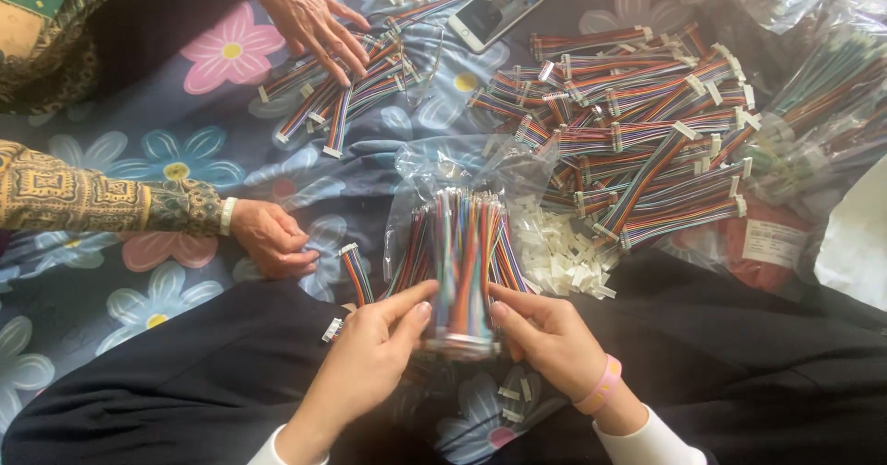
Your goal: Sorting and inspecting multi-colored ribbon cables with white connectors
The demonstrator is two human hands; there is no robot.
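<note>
A bundle of wires stands upright in the middle of the view, its thin strands striped red, orange, green, blue and white. It is blurred, so single strands and its lower end are hard to tell apart. The left hand is closed on its left side, thumb and forefinger pinching near the bottom. The right hand, with a pink wristband, grips the right side the same way. A clear plastic bag lies crumpled just behind the bundle's top.

Small white connectors are scattered just to the right. Beyond them is a heap of flat rainbow cable pieces with white ends. A phone lies at the top, its screen too small to read. Everything rests on a blue cloth with flowers.

Another person's hands work on the left: one spread on a smaller pile of cables, one curled shut, its contents hidden. More bags at the right edge are cut off.
</note>
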